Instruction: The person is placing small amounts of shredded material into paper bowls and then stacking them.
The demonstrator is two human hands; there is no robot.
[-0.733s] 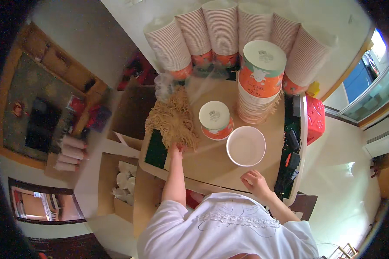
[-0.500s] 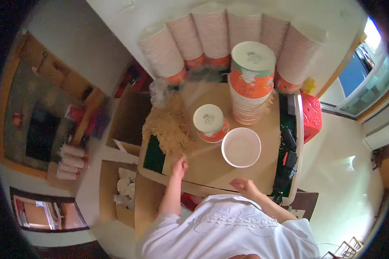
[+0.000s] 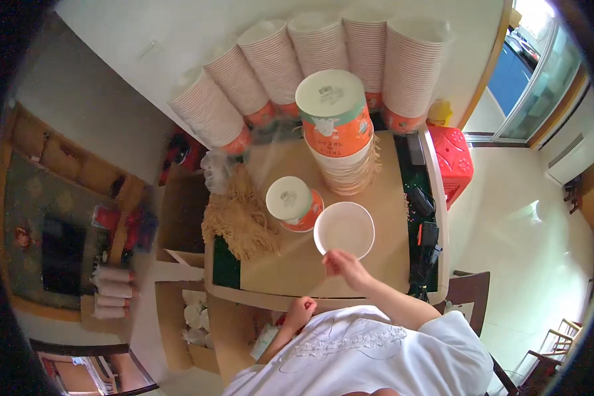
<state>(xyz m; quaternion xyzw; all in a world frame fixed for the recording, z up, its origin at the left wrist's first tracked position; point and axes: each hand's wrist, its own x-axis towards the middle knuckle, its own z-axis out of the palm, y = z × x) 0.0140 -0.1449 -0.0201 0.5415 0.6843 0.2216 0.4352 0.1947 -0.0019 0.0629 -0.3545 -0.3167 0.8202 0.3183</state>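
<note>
My right hand (image 3: 346, 269) is closed in a pinch at the near rim of an upright white paper bowl (image 3: 344, 230). Whatever its fingers hold is too small to make out. My left hand (image 3: 301, 310) is curled closed at the table's near edge, close to my shirt; its contents are hidden. Left of the open bowl, an upside-down orange and green paper bowl (image 3: 290, 199) rests on brown cardboard (image 3: 284, 270). Behind them rises a tall stack of upside-down bowls (image 3: 336, 129) with tan strands hanging along its right side. A heap of tan stringy strands (image 3: 239, 221) lies at the left.
Several tall stacks of nested paper bowls (image 3: 412, 66) line the wall at the back. Black cables and adapters (image 3: 426, 241) run along the table's right edge, beside a red stool (image 3: 449, 158). Open cardboard boxes (image 3: 171, 323) stand on the left.
My right hand has moved forward and left to the open bowl's rim. My left hand has drawn back from beside the tan strands to the table's near edge. The view has shifted.
</note>
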